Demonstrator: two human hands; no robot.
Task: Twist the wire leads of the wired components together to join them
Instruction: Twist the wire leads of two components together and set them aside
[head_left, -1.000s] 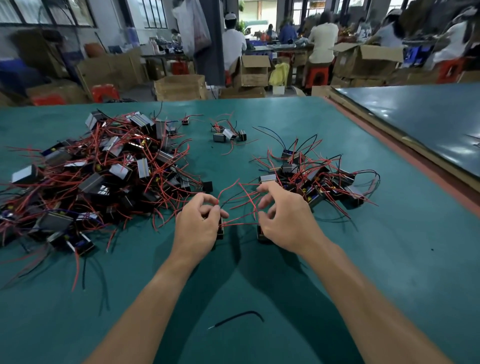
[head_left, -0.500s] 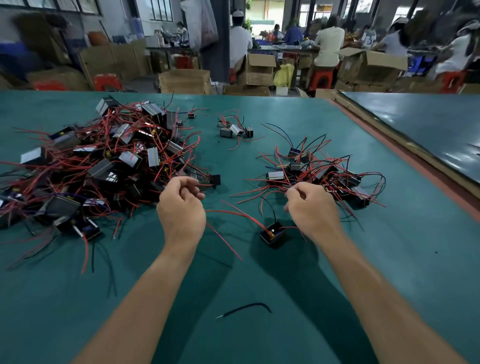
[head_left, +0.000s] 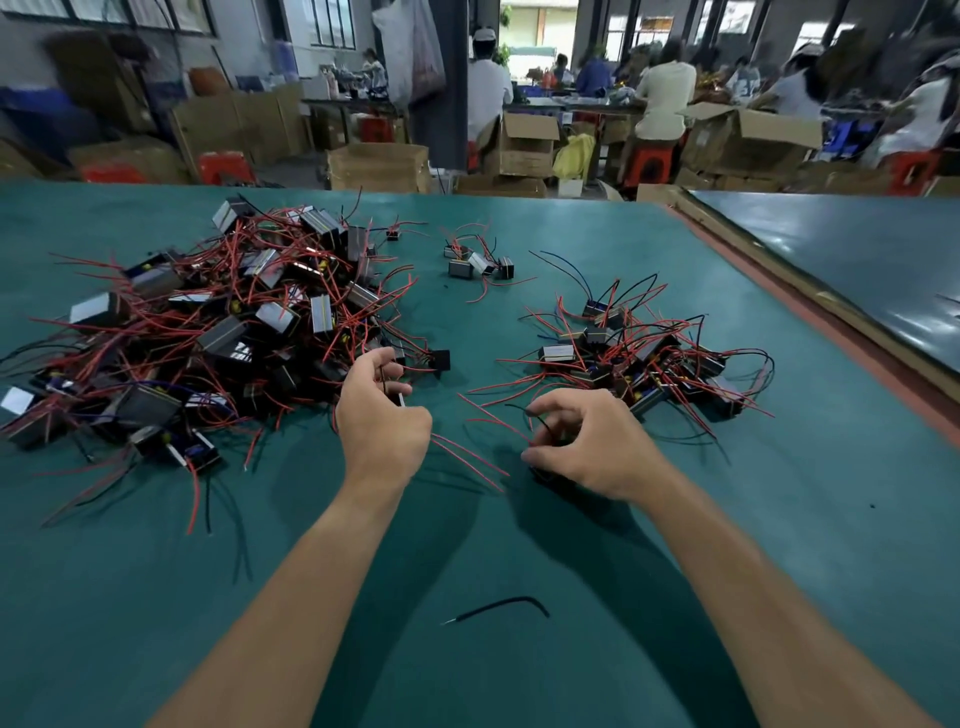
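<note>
"Wire leads (head_left: 470, 454), where do they lie?"

"The red ones trail out from under the left hand (head_left: 382, 423) across the green table (head_left: 779, 519), into the gap between the two hands. That hand is curled round a held component (head_left: 401, 400), most of it hidden; only a pale edge shows. The right hand (head_left: 602, 449) bends over a black component (head_left: 545, 475) lying on the table, thumb and forefinger pinching its black lead (head_left: 537, 420)."

"How would you make the join well?"

"Bring the bare ends level and side by side, pinch them there, and roll both the same way while the other hand steadies the bodies. The left heap (head_left: 208, 338) lies just beside the left hand, so I'd keep its stray leads out of the twist."

"And the count?"

"Left heap: tangled, far too many to count. One component in each hand's care, so two in work. At the far middle, a small cluster (head_left: 478, 262) of about four, with a lone one just left of it. One black wire offcut (head_left: 498, 605) lies loose near the person. The right heap (head_left: 639, 358) holds perhaps a dozen; I cannot count it exactly."
</note>
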